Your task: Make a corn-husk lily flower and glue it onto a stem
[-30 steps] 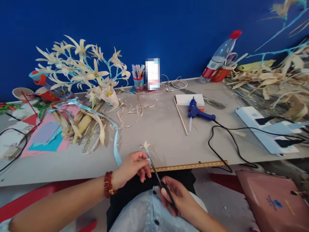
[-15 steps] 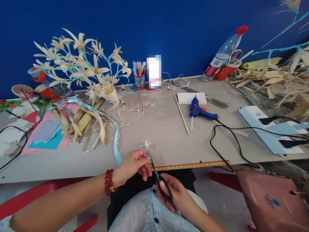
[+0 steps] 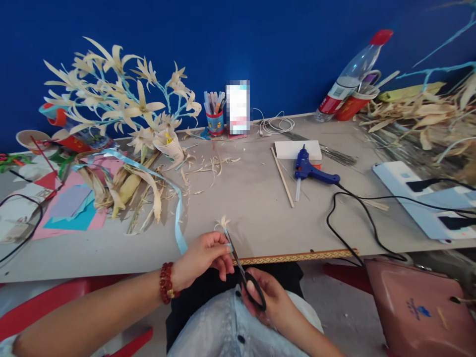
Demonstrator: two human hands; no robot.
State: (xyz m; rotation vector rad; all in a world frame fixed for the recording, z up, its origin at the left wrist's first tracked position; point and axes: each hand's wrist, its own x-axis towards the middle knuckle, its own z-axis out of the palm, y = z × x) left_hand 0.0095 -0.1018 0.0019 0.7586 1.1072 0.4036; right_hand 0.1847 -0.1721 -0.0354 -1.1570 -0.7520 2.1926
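Observation:
My left hand (image 3: 206, 253), with a red bead bracelet (image 3: 166, 282) on its wrist, pinches a light blue strip between thumb and forefinger at the table's front edge. A long blue ribbon (image 3: 179, 218) runs across the table and disappears behind this hand. Just beyond the fingertips shows a small cream husk flower (image 3: 223, 222) on a thin stem; the stem's lower part is hidden. My right hand (image 3: 269, 292) is closed around the black handles of a pair of scissors (image 3: 238, 260). The blades point up and away, right beside the left fingertips and the stem.
Husk flowers on blue stems (image 3: 137, 99) stand in a paper cup (image 3: 169, 148), back left. Husks (image 3: 130, 186) and coloured paper (image 3: 80, 213) lie left. A blue glue gun (image 3: 314, 171), its black cord (image 3: 332, 218) and a power strip (image 3: 420, 203) are right. A phone (image 3: 238, 106) stands behind.
The view has shifted slightly, so objects on the right sit a little farther right. Both hands keep nearly the same pose, with the scissors still at the left fingertips.

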